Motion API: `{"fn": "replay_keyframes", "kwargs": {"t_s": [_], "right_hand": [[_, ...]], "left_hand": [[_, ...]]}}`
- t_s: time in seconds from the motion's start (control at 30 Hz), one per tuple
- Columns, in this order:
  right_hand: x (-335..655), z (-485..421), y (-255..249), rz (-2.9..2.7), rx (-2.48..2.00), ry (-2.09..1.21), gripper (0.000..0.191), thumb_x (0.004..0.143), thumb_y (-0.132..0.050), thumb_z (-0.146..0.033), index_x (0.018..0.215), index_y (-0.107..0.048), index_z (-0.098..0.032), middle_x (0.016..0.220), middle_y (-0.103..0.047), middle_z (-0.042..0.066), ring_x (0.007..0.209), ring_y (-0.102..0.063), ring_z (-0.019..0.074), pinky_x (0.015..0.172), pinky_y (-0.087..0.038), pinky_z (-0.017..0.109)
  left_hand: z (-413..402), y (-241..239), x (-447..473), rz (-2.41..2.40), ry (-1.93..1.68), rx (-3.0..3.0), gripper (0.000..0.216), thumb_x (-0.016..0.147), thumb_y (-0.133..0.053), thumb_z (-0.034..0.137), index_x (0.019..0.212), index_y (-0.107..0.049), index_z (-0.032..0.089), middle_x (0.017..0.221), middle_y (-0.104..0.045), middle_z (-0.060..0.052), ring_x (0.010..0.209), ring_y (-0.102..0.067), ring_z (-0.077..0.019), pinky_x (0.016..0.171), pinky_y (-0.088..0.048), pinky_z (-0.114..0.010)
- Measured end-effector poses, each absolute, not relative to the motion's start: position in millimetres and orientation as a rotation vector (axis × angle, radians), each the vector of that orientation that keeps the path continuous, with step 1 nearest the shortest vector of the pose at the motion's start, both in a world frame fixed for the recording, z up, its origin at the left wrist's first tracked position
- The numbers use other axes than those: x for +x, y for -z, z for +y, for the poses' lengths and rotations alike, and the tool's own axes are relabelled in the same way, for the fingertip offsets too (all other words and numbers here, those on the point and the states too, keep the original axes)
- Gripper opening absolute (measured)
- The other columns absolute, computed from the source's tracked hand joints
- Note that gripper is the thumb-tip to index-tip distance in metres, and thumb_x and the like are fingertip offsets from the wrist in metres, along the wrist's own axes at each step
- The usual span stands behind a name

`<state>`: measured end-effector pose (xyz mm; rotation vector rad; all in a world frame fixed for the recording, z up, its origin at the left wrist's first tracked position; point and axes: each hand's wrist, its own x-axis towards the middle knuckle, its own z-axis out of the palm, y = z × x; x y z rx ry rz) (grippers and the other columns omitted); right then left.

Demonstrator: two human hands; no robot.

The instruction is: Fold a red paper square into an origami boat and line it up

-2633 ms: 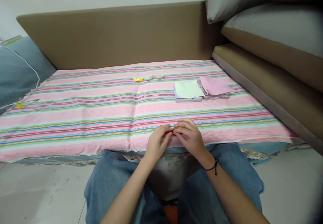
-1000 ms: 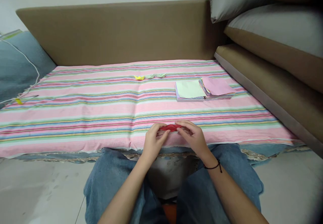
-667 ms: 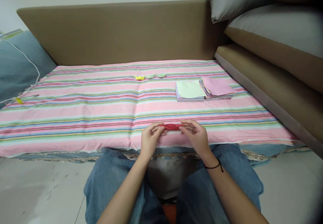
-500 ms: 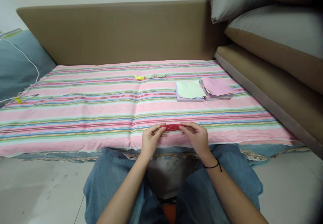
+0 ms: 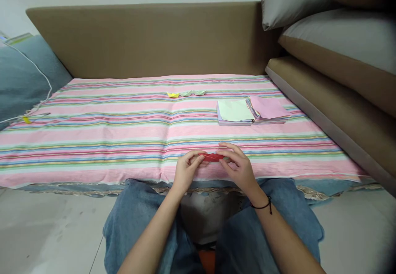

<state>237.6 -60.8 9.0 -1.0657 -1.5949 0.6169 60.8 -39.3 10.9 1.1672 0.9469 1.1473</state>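
Note:
A small strip of folded red paper (image 5: 212, 157) is held level between my hands, just above the front edge of the striped cloth. My left hand (image 5: 185, 171) pinches its left end between thumb and fingers. At the other end, my right hand (image 5: 241, 170) has its thumb below and a finger above the paper, with another finger lifted away from it. The fingers partly cover both ends of the strip.
Farther back on the striped cloth (image 5: 133, 129) stand a yellow paper boat (image 5: 173, 95) and two pale green ones (image 5: 199, 93). Two stacks of paper, topped pale green (image 5: 235, 110) and pink (image 5: 269, 107), lie to the right. Cushions (image 5: 334, 84) are piled at the right.
My right hand has loosened its pinch and spread its fingers around the right end of the red paper. My left hand keeps its grip. The view has shifted slightly.

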Motion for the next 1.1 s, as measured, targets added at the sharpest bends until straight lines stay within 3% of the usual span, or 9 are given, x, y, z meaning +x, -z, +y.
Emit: {"fn": "replay_keyframes", "kwargs": {"t_s": [0.2, 0.33, 0.53, 0.63, 0.8, 1.1], "right_hand": [[237.5, -62.5, -8.6, -1.7, -1.079, -0.551, 0.013, 0.081, -0.058, -0.02, 0.089, -0.067, -0.023, 0.116, -0.057, 0.009, 0.096, -0.06, 0.0216, 0.065, -0.056, 0.031], [235.4, -62.3, -9.6, -1.75, -1.077, -0.496, 0.011, 0.081, -0.057, -0.017, 0.078, -0.066, -0.022, 0.106, -0.062, 0.008, 0.103, -0.058, 0.0231, 0.078, -0.053, 0.036], [231.5, -62.3, -4.8, -1.774, -1.06, -0.473, 0.013, 0.082, -0.055, -0.017, 0.08, -0.066, -0.023, 0.106, -0.06, 0.008, 0.096, -0.061, 0.0208, 0.078, -0.053, 0.035], [230.4, -62.7, -2.7, -1.808, -1.041, -0.464, 0.014, 0.083, -0.054, -0.017, 0.081, -0.066, -0.023, 0.104, -0.059, 0.007, 0.093, -0.061, 0.0197, 0.079, -0.053, 0.034], [228.9, -63.0, -4.4, -1.774, -1.071, -0.49, 0.011, 0.083, -0.054, -0.018, 0.085, -0.064, -0.023, 0.098, -0.061, 0.007, 0.093, -0.06, 0.0198, 0.073, -0.053, 0.032], [223.8, -62.5, -4.0, -1.841, -1.137, -0.404, 0.014, 0.081, -0.054, -0.015, 0.088, -0.063, -0.024, 0.095, -0.062, 0.006, 0.089, -0.06, 0.0203, 0.079, -0.051, 0.035]], "left_hand": [[-39.2, -12.6, 57.7, 0.937, -1.093, 1.253, 0.026, 0.077, -0.061, 0.036, 0.094, -0.059, 0.017, 0.088, -0.069, -0.006, 0.07, -0.068, -0.0173, 0.07, -0.057, -0.033], [-41.9, -12.8, 57.7, 0.902, -1.072, 1.376, 0.027, 0.083, -0.053, 0.033, 0.107, -0.05, 0.022, 0.094, -0.067, -0.005, 0.068, -0.066, -0.0142, 0.067, -0.055, -0.029], [-45.0, -9.8, 60.9, 0.985, -1.102, 1.41, 0.031, 0.08, -0.058, 0.032, 0.106, -0.048, 0.02, 0.096, -0.065, -0.006, 0.08, -0.065, -0.0152, 0.071, -0.053, -0.027], [-44.4, -6.9, 62.4, 1.012, -1.144, 1.419, 0.022, 0.079, -0.059, 0.028, 0.097, -0.051, 0.018, 0.085, -0.064, -0.004, 0.077, -0.064, -0.0139, 0.07, -0.051, -0.025], [-44.0, -7.4, 64.0, 1.083, -1.163, 1.528, 0.014, 0.079, -0.055, 0.022, 0.092, -0.055, 0.017, 0.091, -0.064, -0.005, 0.087, -0.063, -0.016, 0.076, -0.051, -0.027], [-49.9, -6.5, 68.4, 1.13, -1.084, 1.572, 0.016, 0.08, -0.053, 0.024, 0.096, -0.053, 0.02, 0.095, -0.065, -0.005, 0.089, -0.064, -0.0167, 0.069, -0.054, -0.025]]}}
